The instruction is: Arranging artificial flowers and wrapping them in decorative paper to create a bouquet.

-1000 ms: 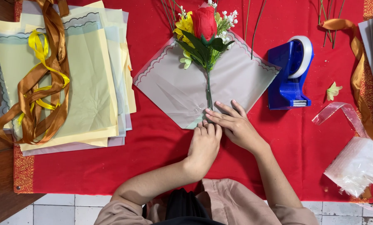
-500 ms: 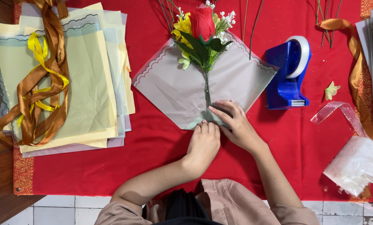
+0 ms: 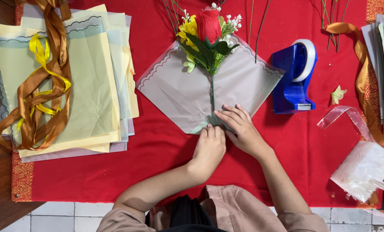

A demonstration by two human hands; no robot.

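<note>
- Left hand (image 3: 210, 146) curled, fingertips pinching the folded bottom corner of the grey scallop-edged wrapping sheet (image 3: 174, 92).
- Right hand (image 3: 239, 126) laid flat, fingers spread, pressing the same corner just beside the stem.
- Sheet lying as a diamond on the red cloth-covered tabletop (image 3: 157, 172), carrying an artificial red rose with yellow and white flowers (image 3: 209, 30).
- Blue tape dispenser (image 3: 295, 79) near, to the right.
- Stack of pale papers with brown and yellow ribbons (image 3: 63, 90) well apart, far left.

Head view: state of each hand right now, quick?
Left hand: fingers curled, pinching the bottom corner of the grey wrapping sheet.
Right hand: open, fingers flat on the sheet beside the flower stem.
</note>
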